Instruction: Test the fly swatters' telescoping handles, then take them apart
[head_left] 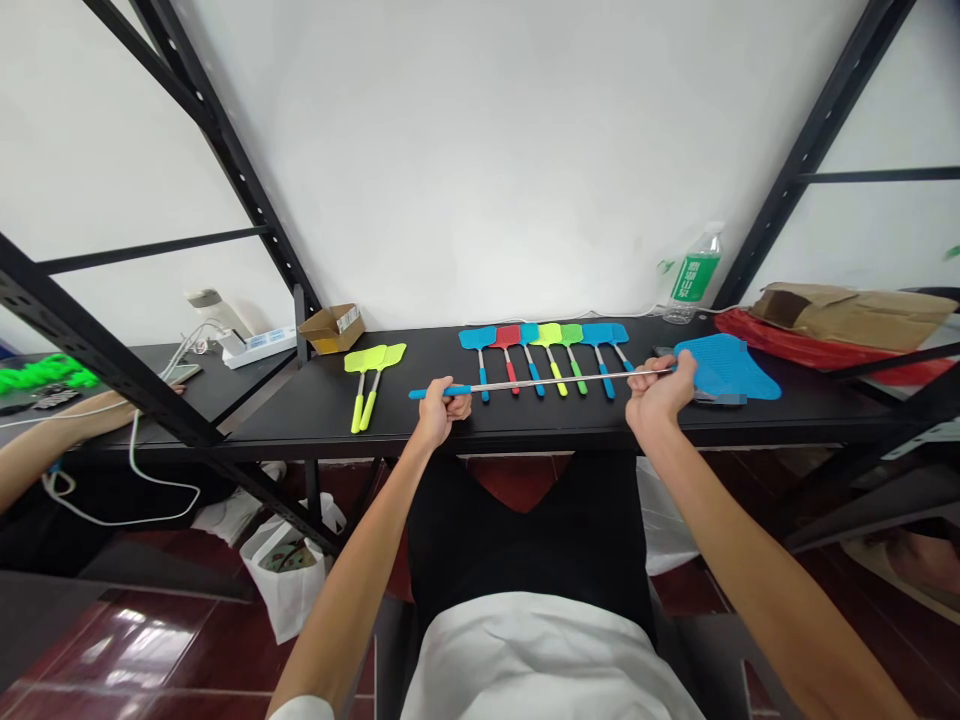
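Observation:
Across the front of the black table stretches a blue fly swatter (555, 381) with a long, extended metal rod. My left hand (442, 410) is closed round its blue handle. At the other end my right hand (664, 387) grips the rod close to the broad blue swatter head (726, 366). Behind the rod lies a row of several short fly swatters in blue, red, yellow and green, among them a red swatter (508, 340) and a yellow swatter (552, 340). Left of my left hand, two yellow-green swatters (375, 370) lie side by side, their heads overlapping.
An open cardboard box (330, 330) stands at the table's back left, a water bottle (696, 275) at the back right. Black shelf posts (225, 150) flank both sides. A red bag with brown paper (847, 320) lies right. Another person's arm (67, 430) rests at far left.

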